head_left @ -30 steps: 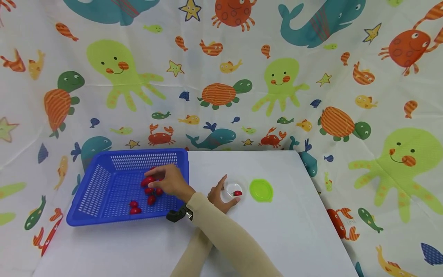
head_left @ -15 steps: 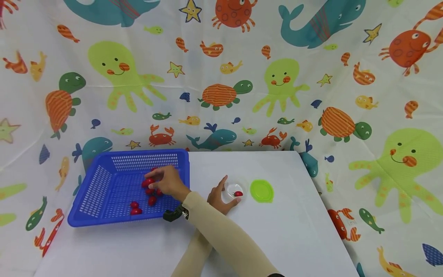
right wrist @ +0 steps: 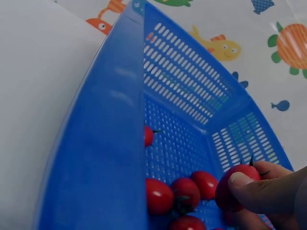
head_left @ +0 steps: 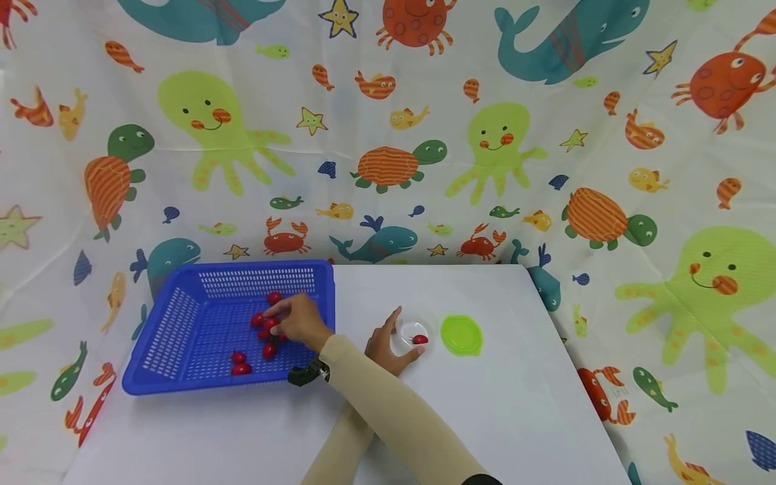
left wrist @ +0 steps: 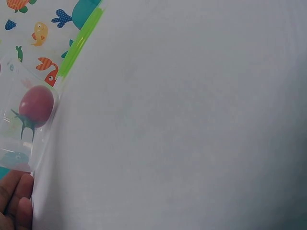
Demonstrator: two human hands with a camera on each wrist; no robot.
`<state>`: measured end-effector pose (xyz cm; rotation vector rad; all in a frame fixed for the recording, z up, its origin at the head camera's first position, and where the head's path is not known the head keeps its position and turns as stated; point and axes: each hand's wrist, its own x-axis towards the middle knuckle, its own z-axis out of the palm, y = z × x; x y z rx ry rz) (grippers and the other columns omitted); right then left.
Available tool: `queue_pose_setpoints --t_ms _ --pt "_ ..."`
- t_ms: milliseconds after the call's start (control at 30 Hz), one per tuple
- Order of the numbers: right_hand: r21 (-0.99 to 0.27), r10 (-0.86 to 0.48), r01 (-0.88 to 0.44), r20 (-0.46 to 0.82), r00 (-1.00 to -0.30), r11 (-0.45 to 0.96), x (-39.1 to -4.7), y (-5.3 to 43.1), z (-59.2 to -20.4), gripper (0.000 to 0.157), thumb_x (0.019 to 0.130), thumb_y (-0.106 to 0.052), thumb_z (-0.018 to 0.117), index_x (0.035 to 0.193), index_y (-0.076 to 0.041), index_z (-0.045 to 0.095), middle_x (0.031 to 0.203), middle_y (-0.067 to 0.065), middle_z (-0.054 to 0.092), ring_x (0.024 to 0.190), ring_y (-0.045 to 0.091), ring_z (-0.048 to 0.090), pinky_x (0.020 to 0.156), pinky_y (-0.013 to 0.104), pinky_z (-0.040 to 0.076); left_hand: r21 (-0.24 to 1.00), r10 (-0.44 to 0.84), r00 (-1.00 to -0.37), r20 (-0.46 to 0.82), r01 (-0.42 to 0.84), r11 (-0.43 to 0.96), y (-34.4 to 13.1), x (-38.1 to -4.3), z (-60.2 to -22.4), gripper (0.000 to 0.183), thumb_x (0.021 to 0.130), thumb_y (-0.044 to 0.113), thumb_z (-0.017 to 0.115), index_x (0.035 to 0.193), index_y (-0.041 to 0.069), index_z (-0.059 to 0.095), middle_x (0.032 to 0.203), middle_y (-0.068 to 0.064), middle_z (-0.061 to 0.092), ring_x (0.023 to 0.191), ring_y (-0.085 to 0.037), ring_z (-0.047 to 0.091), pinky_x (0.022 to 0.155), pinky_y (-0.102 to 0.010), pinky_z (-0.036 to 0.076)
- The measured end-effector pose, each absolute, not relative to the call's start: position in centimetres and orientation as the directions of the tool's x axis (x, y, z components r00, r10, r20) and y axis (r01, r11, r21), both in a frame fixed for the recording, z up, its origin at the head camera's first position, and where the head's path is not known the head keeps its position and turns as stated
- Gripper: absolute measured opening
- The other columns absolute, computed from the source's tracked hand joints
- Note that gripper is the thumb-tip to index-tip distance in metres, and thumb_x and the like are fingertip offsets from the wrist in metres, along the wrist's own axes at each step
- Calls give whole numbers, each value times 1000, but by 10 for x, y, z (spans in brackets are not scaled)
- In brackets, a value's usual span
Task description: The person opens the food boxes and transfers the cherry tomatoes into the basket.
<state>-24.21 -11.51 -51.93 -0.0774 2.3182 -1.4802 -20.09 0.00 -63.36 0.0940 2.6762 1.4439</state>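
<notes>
My right hand (head_left: 301, 322) reaches across into the blue plastic basket (head_left: 170, 337). Its thumb and fingers pinch a cherry tomato (right wrist: 229, 189) with a green stem, among several other cherry tomatoes (right wrist: 159, 196) on the basket floor. The right forearm crosses over the left one. To the right of the basket, my left hand (head_left: 386, 349) holds a small clear plastic cup (head_left: 403, 330) between spread thumb and fingers. One cherry tomato (left wrist: 36, 106) lies inside the cup. In the left wrist view only a few fingertips (left wrist: 24, 211) show, just by the cup.
A bright green lid (head_left: 462, 335) lies flat on the white table (head_left: 515, 404), right of the cup. Behind and beside the table hangs a curtain (head_left: 339, 155) printed with sea animals. Two cherry tomatoes (head_left: 240, 369) sit apart near the basket's front wall.
My right thumb and fingers have come together on a tomato and shifted slightly right, uncovering other tomatoes. My left hand stays at the cup.
</notes>
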Motion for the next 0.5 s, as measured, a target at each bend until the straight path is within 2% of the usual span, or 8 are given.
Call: queue_pose_setpoints --t_ms 133,300,500 --pt "-864 -234 167 -307 -922 476 -242 -115 -521 24 86 7 82 99 -13 87 97 -3 78 76 9 58 62 22 46 838 101 -993 -54 10 546 1 -201 -634 103 81 63 84 164 49 26 143 -2 62 130 -24 57 110 -60 53" --pt "-851 -233 167 -316 -920 498 -242 -114 -527 26 85 10 81 99 -11 87 99 -1 79 81 9 58 68 23 50 835 87 -995 -48 8 551 2 -202 -637 103 81 65 84 164 53 25 141 1 62 128 -22 58 108 -59 54" --pt "-847 -238 163 -319 -917 506 -242 -115 -532 27 81 11 84 97 -10 86 93 0 77 78 9 58 72 23 53 834 75 -997 -35 12 552 2 -200 -637 103 80 65 84 163 55 24 138 2 62 126 -21 59 107 -60 55"
